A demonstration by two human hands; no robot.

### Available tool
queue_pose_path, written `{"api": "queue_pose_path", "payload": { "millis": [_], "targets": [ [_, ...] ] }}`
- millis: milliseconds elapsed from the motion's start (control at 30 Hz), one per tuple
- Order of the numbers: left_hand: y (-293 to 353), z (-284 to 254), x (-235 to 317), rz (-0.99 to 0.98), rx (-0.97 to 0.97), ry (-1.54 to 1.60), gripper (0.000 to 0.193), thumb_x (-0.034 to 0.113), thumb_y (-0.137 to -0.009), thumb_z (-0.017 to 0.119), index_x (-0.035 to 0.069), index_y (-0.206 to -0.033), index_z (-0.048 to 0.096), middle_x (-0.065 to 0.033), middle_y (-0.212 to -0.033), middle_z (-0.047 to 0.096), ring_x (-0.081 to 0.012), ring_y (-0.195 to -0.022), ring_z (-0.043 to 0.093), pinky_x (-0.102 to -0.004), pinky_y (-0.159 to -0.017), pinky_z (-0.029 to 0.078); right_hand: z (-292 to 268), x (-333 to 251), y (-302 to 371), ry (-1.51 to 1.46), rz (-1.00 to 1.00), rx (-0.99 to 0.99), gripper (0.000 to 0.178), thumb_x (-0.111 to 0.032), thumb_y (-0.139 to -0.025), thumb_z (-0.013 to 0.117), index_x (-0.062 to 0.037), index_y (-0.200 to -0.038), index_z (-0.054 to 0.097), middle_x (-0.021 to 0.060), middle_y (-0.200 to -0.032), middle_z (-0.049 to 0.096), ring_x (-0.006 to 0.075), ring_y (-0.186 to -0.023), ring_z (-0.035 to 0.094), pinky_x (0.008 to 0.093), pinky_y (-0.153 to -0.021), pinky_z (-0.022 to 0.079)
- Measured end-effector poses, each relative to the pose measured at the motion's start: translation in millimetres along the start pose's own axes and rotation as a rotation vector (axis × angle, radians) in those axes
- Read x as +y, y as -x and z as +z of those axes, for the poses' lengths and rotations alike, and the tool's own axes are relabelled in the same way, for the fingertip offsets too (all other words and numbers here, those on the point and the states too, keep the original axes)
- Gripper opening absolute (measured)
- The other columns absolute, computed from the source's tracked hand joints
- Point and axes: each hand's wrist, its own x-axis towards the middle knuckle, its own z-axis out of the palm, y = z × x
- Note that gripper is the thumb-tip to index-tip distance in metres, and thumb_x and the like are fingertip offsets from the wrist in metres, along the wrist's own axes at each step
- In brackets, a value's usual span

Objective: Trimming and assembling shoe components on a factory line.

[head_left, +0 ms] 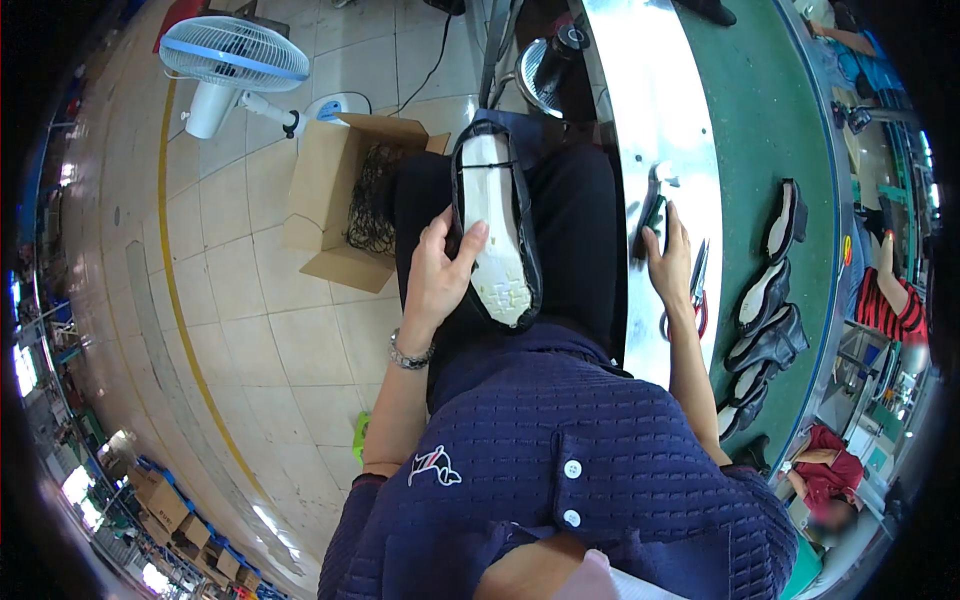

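Observation:
Over my lap my left hand [440, 265] grips the side of a black shoe upper on a last [495, 230], with its pale, unsoled bottom facing up. A thin dark strand crosses that bottom near the far end. On the metal bench to the right, my right hand [670, 262] has its thumb and fingers around a small dark tool with a green part [655, 213]; its exact kind is partly hidden. Just right of that hand lies a pair of scissors [699, 285] with red handles.
Several black shoes [766, 295] lie along the green belt [755, 110] beyond the metal bench [655, 90]. On the floor at left stand an open cardboard box [318, 200] with dark tangled material and a white-blue fan [232, 60]. Other people work at far right.

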Motion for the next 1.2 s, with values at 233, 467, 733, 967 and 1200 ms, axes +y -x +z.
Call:
{"api": "queue_pose_path", "payload": {
  "millis": [233, 467, 733, 967, 1200],
  "targets": [
    [3, -14, -8, 0.061, 0.104, -0.398, 0.038, 0.029, -0.096, 0.057, -0.001, -0.119, 0.061, -0.0108, -0.094, 0.067, -0.0172, -0.069, 0.057, -0.0282, -0.066, 0.047, -47, 59, 118, 0.128, 0.474, 0.087, 0.044, -0.021, -0.088, 0.066, 0.003, -0.122, 0.054, 0.0194, -0.11, 0.06, 0.0309, -0.103, 0.057, 0.0398, -0.09, 0.045],
    [6, -42, 2, -0.177, -0.214, 0.281, 0.038, 0.024, -0.1, 0.053, 0.003, -0.131, 0.055, -0.0009, -0.102, 0.068, -0.0051, -0.084, 0.061, -0.0222, -0.073, 0.052, -65, 66, 133, -0.474, 0.802, -0.177, 0.045, -0.015, -0.083, 0.07, 0.006, -0.119, 0.052, 0.0062, -0.077, 0.064, 0.0151, -0.067, 0.061, 0.026, -0.064, 0.049],
    [4, 2, -4, -0.044, -0.044, 0.217, 0.061, 0.021, -0.097, 0.057, -0.005, -0.146, 0.03, -0.0113, -0.134, 0.052, -0.0135, -0.12, 0.049, -0.0266, -0.103, 0.036, -97, -112, 46, -1.227, 0.493, -0.864, 0.071, -0.053, -0.073, 0.078, -0.0039, -0.12, 0.056, -0.0038, -0.075, 0.046, 0.0061, -0.062, 0.045, 0.0206, -0.056, 0.035],
    [-7, 17, -16, 0.04, -0.019, 0.183, 0.06, 0.025, -0.101, 0.048, 0.0, -0.15, 0.023, -0.0111, -0.144, 0.041, -0.0167, -0.128, 0.041, -0.0291, -0.107, 0.032, -73, -184, 8, -1.204, 0.518, -1.102, 0.052, -0.054, -0.094, 0.054, -0.0043, -0.108, 0.056, -0.0045, -0.067, 0.043, 0.0051, -0.055, 0.042, 0.0201, -0.05, 0.035],
    [3, 15, -31, 0.037, -0.031, 0.149, 0.063, 0.025, -0.101, 0.05, -0.004, -0.149, 0.022, -0.011, -0.146, 0.038, -0.0158, -0.131, 0.038, -0.0293, -0.11, 0.029, -55, -188, 20, -0.846, 0.396, -0.961, 0.051, -0.054, -0.095, 0.05, -0.0059, -0.079, 0.056, -0.0013, -0.055, 0.047, 0.0095, -0.046, 0.047, 0.0247, -0.043, 0.038]
  ]
}}
